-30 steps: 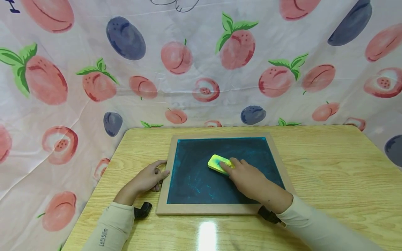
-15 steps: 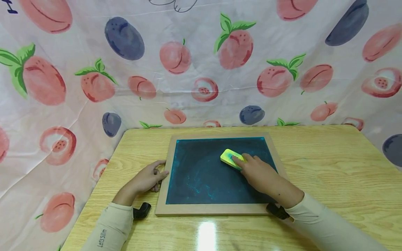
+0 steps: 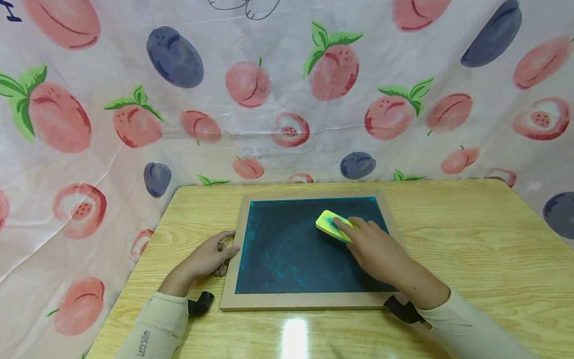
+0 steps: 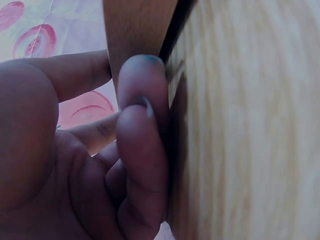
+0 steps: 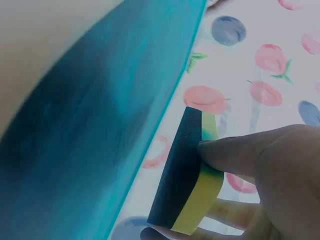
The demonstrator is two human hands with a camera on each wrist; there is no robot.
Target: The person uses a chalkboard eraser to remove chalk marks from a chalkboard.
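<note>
A small blackboard (image 3: pixel 287 249) in a wooden frame lies on the table, with faint blue chalk traces toward its lower left. My right hand (image 3: pixel 381 249) holds a yellow blackboard eraser (image 3: pixel 329 223) over the board's upper right part, index finger along its top. The right wrist view shows the eraser's dark felt side (image 5: pixel 180 160) facing the board, with a gap between them. My left hand (image 3: pixel 208 257) grips the frame's left side, thumb on the wood. In the left wrist view, curled fingers (image 4: pixel 142 155) rest against the frame's side (image 4: pixel 135 35), close to the tabletop.
The wooden table (image 3: pixel 471 239) extends on both sides of the board. A fruit-print cloth (image 3: pixel 278 99) hangs behind it and along the left. Black wrist camera mounts (image 3: pixel 202 303) sit below both wrists.
My right hand has moved the eraser right and slightly up across the board. My left hand keeps its place on the frame. The head view has shifted slightly.
</note>
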